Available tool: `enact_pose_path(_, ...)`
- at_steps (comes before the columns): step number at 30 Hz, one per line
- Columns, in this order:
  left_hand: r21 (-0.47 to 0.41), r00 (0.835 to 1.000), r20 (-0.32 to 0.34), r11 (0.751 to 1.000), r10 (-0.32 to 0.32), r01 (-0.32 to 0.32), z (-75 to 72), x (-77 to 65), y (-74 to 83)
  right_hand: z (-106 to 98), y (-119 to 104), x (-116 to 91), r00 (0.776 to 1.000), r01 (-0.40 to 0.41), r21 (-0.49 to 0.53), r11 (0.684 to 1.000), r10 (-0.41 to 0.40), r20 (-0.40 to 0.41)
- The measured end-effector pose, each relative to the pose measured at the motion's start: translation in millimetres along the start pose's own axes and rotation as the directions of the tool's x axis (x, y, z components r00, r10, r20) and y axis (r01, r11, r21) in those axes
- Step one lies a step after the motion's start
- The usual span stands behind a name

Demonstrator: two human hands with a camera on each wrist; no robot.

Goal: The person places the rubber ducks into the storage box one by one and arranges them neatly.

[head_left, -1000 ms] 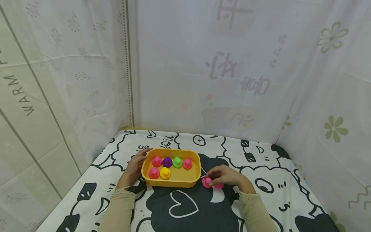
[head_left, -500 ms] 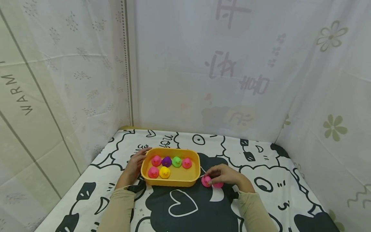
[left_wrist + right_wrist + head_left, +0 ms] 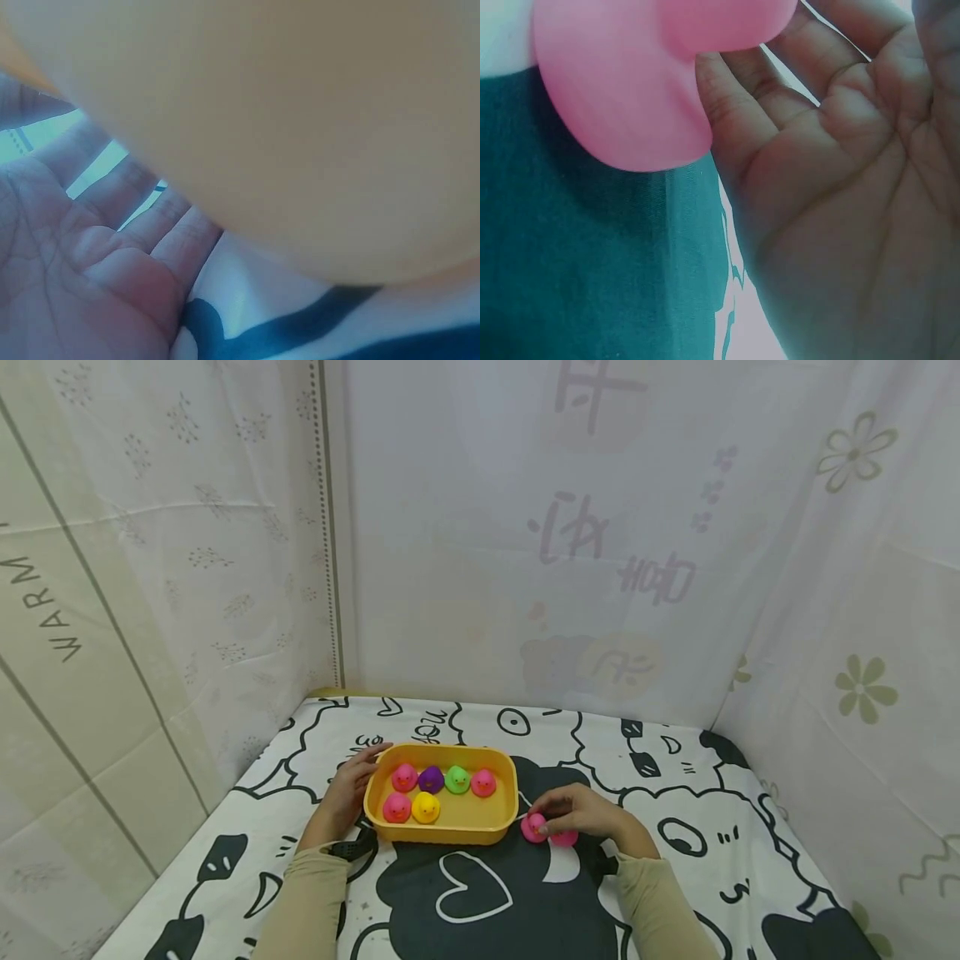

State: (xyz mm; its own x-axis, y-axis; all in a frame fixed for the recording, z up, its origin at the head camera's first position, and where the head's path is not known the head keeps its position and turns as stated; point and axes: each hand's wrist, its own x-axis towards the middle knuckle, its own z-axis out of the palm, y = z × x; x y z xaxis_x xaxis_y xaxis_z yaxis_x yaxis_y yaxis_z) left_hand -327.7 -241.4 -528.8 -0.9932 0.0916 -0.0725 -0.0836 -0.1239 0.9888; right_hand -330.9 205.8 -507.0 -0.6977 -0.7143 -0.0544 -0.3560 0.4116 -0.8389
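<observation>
A yellow plastic tray [image 3: 472, 835] stands on the patterned cloth, with several small rubber ducks in it: pink ones, a purple duck [image 3: 431, 779], a green duck [image 3: 457, 779] and a yellow duck [image 3: 426, 807]. My left hand [image 3: 351, 789] rests along the tray's left side, fingers extended; the left wrist view shows its palm beside the tray wall [image 3: 285, 135]. Just right of the tray, my right hand [image 3: 581, 810] pinches a pink rubber duck [image 3: 533, 828] between thumb and fingers. Another pink duck [image 3: 564, 838] sits partly hidden beneath that hand. Large pink rubber [image 3: 622, 90] fills the upper left of the right wrist view.
The black-and-white cloth [image 3: 480, 935] covers the table. Pale printed curtains [image 3: 480, 527] enclose it at the back and both sides. A dark band [image 3: 348, 848] circles the left wrist.
Hands, tray and ducks stay in nearly the same places. The head view has shifted very slightly.
</observation>
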Motion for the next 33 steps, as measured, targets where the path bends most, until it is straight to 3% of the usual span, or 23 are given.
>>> enact_pose_path(20,0.006,1.000,-0.004,1.000,0.008,-0.008,0.5,-0.1,-0.6,0.2,4.8,1.5,0.997,0.045,0.054,0.998,-0.041,-0.062)
enact_pose_path(33,-0.009,1.000,-0.012,1.000,-0.011,0.011,0.6,0.6,0.2,1.4,7.0,2.2,0.996,0.014,0.062,0.998,-0.008,-0.087)
